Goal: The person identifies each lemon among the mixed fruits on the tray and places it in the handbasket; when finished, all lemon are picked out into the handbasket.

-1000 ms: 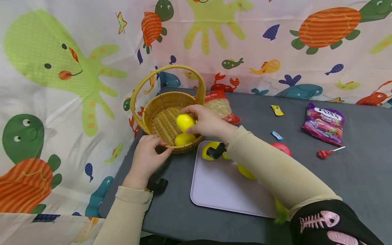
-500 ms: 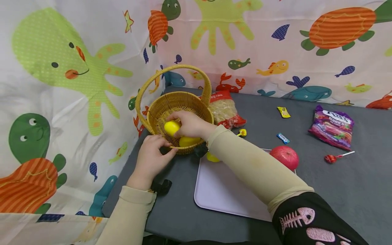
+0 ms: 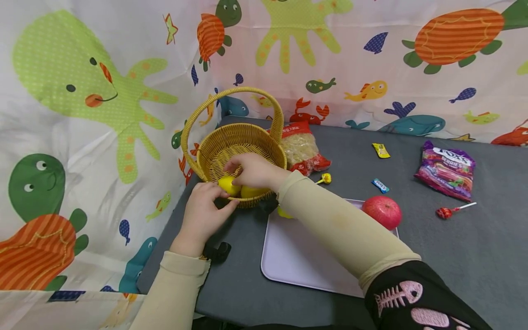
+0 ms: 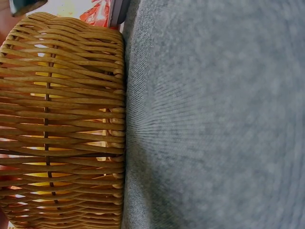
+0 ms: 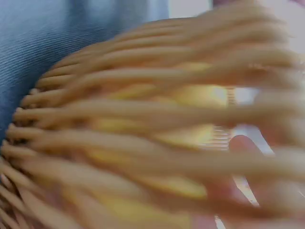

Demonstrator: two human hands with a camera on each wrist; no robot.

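A yellow wicker basket with a tall arched handle stands on the grey table. My left hand holds its near rim, thumb outside and fingers over the edge. Inside lies a lemon beside the left fingertips, with a second lemon partly under the right wrist. Just above the first lemon is my right hand, reaching in with loosely bent fingers and nothing between them. In the left wrist view, yellow shows through gaps in the basket wall. The right wrist view has the blurred weave up close.
A lilac tray lies under the right forearm, with another lemon mostly hidden at its corner. Nearby are a red round fruit, a red-and-clear bag, a yellow lollipop, small wrapped candies and a purple candy bag.
My right hand has carried a lemon leftward and down into the basket and let it go beside the left fingers. The left hand has stayed at the rim.
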